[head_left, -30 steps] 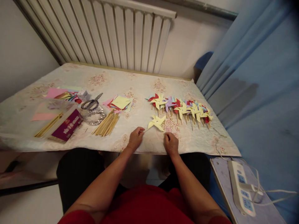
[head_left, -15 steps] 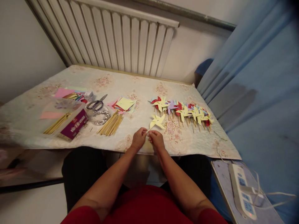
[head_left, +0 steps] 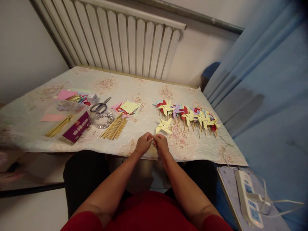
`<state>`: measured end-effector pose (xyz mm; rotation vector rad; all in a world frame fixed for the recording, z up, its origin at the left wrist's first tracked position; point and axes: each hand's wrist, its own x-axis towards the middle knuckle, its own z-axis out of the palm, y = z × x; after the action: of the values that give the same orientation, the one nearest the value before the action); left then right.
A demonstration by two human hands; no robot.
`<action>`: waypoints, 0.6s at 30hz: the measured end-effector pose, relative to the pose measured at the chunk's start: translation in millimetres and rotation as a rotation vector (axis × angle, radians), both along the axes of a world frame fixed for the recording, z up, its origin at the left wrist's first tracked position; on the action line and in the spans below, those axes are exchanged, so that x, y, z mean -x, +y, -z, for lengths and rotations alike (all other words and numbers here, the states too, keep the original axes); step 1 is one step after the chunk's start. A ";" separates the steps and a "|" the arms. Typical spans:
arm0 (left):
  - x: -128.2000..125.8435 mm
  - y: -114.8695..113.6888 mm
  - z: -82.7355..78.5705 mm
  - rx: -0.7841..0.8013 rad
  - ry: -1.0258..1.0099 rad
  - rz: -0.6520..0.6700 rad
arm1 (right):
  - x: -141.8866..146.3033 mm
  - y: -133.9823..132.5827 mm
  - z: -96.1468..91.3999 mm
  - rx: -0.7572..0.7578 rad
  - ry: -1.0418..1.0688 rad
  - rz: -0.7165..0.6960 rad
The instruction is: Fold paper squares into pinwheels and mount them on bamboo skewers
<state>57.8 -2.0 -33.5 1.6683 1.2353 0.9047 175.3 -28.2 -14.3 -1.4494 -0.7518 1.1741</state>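
Note:
My left hand [head_left: 144,143] and my right hand [head_left: 161,143] meet at the front of the table, with fingertips pinched close together. Just beyond them is a yellow paper pinwheel [head_left: 164,126], its lower blade reaching down to my fingers. Both hands are closed at its lower end; the fingers hide most of what lies between them. Farther right, several finished pinwheels [head_left: 190,116] in yellow, red, purple and blue lie in an overlapping row on wooden sticks. To the left lie a bundle of wooden sticks [head_left: 114,127] and a pile of coloured paper squares [head_left: 129,107].
Scissors [head_left: 100,106] lie by a clear bag of shiny small pieces [head_left: 104,120]. A clear box with a purple label [head_left: 76,127] holds more sticks at left. A power strip [head_left: 249,199] with cables rests on a low stand at right, beside a blue curtain [head_left: 269,89].
The yellow pinwheel has turned slightly and shifted a little to the right. My hands have drawn closer together, covering the strip that showed between them.

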 end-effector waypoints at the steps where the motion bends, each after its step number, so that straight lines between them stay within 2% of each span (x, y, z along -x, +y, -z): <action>1: 0.4 0.0 -1.0 0.008 -0.026 0.010 | -0.9 0.1 0.6 0.004 0.010 -0.002; 4: 1.8 0.5 -5.0 0.016 -0.102 0.009 | -4.1 -0.7 2.0 0.014 0.037 -0.039; 9: 3.1 1.0 -11.5 0.010 -0.166 -0.070 | -6.7 -5.1 1.2 -0.003 0.020 -0.144; 18: 0.7 1.1 -16.8 0.014 -0.194 -0.128 | -5.1 -4.0 3.6 0.001 -0.029 -0.204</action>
<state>57.1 -0.9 -16.7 1.4651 1.2221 1.1055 180.4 -32.2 -17.9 -1.4181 -0.9362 1.3096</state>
